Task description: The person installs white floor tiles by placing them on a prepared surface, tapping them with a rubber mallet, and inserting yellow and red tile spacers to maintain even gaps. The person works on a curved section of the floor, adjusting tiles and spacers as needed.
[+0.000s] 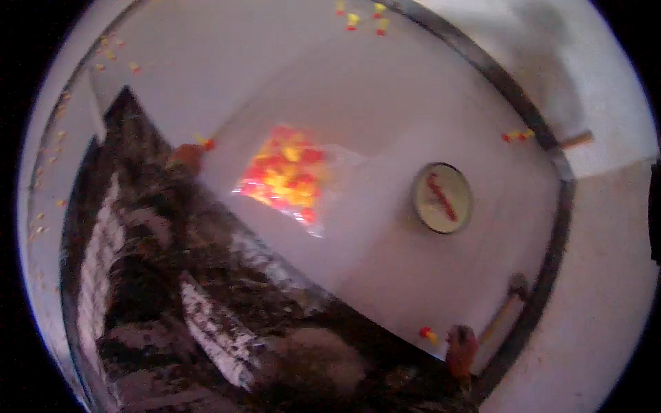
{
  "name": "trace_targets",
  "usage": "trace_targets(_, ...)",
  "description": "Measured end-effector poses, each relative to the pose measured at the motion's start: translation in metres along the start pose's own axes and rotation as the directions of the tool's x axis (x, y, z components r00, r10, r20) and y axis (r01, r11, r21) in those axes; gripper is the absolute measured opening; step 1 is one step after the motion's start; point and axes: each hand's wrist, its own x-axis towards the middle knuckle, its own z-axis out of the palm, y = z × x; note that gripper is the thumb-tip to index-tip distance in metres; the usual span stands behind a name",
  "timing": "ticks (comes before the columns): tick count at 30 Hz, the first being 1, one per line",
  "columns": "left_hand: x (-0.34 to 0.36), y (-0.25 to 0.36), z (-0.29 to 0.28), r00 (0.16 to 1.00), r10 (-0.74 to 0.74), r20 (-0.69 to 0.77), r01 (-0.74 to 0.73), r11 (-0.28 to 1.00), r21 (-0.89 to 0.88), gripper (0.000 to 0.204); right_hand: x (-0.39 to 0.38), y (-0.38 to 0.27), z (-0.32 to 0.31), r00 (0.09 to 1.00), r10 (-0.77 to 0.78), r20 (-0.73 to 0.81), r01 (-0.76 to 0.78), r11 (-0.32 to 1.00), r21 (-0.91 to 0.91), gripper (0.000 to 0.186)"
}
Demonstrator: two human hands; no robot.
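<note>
At the left, my left hand is closed, with a small red-and-yellow piece at its fingertips. A clear plastic bag full of red and yellow pieces lies flat to its right. My right hand rests curled near the front right edge, its fingers blurred. Just left of it lies another small red-and-yellow piece. A hammer-like tool with a pale handle and dark head runs up from beside this hand; whether the fingers touch the handle I cannot tell.
A round, pale, dark-rimmed dish with a thin red strip inside stands right of the bag. Red-and-yellow pieces lie at the far edge, more at the right edge beside a wooden stick. Several tiny pieces lie scattered at far left.
</note>
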Motion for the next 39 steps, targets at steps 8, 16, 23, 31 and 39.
trace_targets(8, 0.043, -0.086, 0.074, 0.965, -0.031, -0.262, 0.066, 0.99, 0.126, 0.019, 0.125, -0.072, -0.012, 0.868, -0.414, 0.275, 0.484, 0.827, -0.284, 0.019)
trace_targets(16, 0.039, -0.027, 0.053, 0.966, -0.111, -0.233, 0.092, 0.991, -0.092, 0.02, 0.249, -0.158, 0.075, 0.725, -0.438, 0.532, 0.682, 0.565, -0.464, 0.013)
trace_targets(23, -0.044, -0.044, 0.078, 0.859, -0.332, -0.391, 0.165, 0.9, -0.402, 0.026, 0.297, -0.144, 0.142, 0.682, -0.41, 0.606, 0.728, 0.309, -0.611, 0.032)
trace_targets(31, -0.221, 0.061, 0.102, 0.949, -0.243, -0.203, -0.023, 0.586, -0.81, 0.03, 0.31, -0.118, 0.131, 0.709, -0.397, 0.583, 0.703, 0.334, -0.628, 0.045)
trace_targets(39, -0.32, 0.133, 0.0, 0.981, -0.154, 0.115, 0.173, 0.454, -0.874, 0.023, 0.302, -0.142, 0.118, 0.652, -0.483, 0.585, 0.758, 0.447, -0.475, 0.03)
